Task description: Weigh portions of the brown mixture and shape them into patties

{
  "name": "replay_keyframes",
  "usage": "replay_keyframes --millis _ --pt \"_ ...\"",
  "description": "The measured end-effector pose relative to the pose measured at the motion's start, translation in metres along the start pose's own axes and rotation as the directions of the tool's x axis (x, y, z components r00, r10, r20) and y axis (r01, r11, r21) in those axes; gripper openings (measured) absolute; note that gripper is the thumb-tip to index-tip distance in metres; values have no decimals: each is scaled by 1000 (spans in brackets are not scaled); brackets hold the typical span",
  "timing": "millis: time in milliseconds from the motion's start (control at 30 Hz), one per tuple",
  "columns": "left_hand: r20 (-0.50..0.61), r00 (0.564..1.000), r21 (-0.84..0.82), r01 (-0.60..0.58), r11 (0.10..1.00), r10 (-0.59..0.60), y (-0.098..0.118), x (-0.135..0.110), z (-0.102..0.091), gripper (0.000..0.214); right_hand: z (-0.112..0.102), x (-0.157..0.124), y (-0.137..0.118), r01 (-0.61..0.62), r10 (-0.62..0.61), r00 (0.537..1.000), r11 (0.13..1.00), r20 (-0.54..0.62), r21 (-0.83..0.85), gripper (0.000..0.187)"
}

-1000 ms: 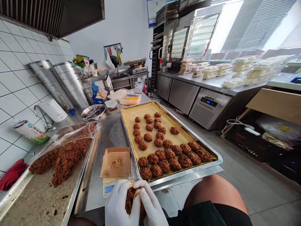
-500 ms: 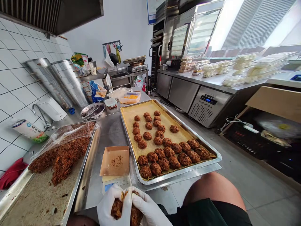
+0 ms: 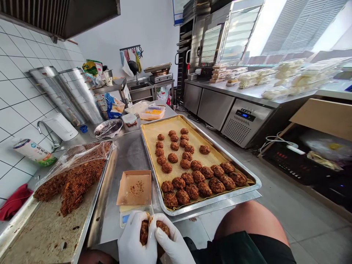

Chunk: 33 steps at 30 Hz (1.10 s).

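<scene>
Both of my white-gloved hands, the left hand (image 3: pixel 136 238) and the right hand (image 3: pixel 172 240), are closed firmly around a lump of brown shredded mixture (image 3: pixel 143 233), grasping it between them, with the mixture showing through the gap between my palms. The lump sits just in front of the scale (image 3: pixel 125 219), over the near edge of the counter (image 3: pixel 129 157). On the scale lies a small paper tray (image 3: pixel 134 189) with only crumbs on it. To the right of the scale is a metal baking tray (image 3: pixel 211 201) lined with a yellow mat (image 3: pixel 165 128), carrying rows of round brown patties (image 3: pixel 216 185). To the left of the scale, a larger tray (image 3: pixel 101 172) holds a heap of loose mixture (image 3: pixel 74 183) under plastic film (image 3: pixel 82 154). I judge that I am pressing and rounding this portion; it looks ready for a bit more firming, then a free spot on the yellow mat, clear of the neighbouring patties.
</scene>
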<state>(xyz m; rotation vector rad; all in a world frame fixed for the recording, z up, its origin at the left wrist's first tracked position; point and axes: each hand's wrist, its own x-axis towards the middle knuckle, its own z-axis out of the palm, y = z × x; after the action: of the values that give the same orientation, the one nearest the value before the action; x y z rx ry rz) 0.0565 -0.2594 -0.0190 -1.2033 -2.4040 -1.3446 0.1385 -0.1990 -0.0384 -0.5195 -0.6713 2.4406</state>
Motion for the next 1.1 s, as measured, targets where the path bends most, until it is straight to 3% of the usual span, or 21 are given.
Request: replay_keyframes --millis 67,167,267,367,433,533,600,733,800,867,933,1000,1033,1100 --pt "-15 999 -53 40 998 -41 -1 -3 1 28 -1 1 0 -32 33 997 999 63 -9 31" --pt "34 971 -178 240 954 -238 -1 1 2 34 -4 0 -4 -106 104 988 994 115 8 28" --pt "160 884 -400 466 790 -440 -3 20 -7 41 -6 -3 -15 -199 177 970 972 168 125 20" --pt "235 858 -515 508 690 -457 -11 51 -25 37 -9 -5 -27 -142 117 986 961 119 239 19" --pt "248 901 -444 432 785 -356 -20 70 -33 28 -11 -5 -29 -106 100 994 963 34 249 20" --pt "260 956 -142 179 974 -138 -36 89 -26 17 -16 -4 -20 -134 139 990 961 -4 241 20" --pt "253 966 -5 60 998 -57 -45 95 -10 13 -19 -3 -9 -185 177 983 955 54 231 21" --pt "301 954 21 -9 1000 2 -53 102 14 18 -27 -3 8 -262 235 962 938 138 226 23" --pt "314 949 46 -49 998 32 -52 106 6 30 -30 -5 8 -250 223 966 936 133 248 25" --pt "273 961 99 -81 992 51 -47 105 -13 36 -33 -7 5 -245 219 968 933 122 265 28" --pt "237 970 153 -97 984 58 -38 92 -34 36 -33 -9 1 -253 228 967 926 117 280 29" --pt "314 947 157 -116 981 62 -31 63 -43 35 -32 -11 -3 -252 225 967 922 122 295 28" --pt "369 924 113 -149 982 97 -29 44 -41 31 -32 -11 -4 -244 214 968 923 131 296 29" --pt "353 920 22 -191 981 171 -28 3 -28 36 -31 -12 -4 -212 181 975 933 129 291 37"
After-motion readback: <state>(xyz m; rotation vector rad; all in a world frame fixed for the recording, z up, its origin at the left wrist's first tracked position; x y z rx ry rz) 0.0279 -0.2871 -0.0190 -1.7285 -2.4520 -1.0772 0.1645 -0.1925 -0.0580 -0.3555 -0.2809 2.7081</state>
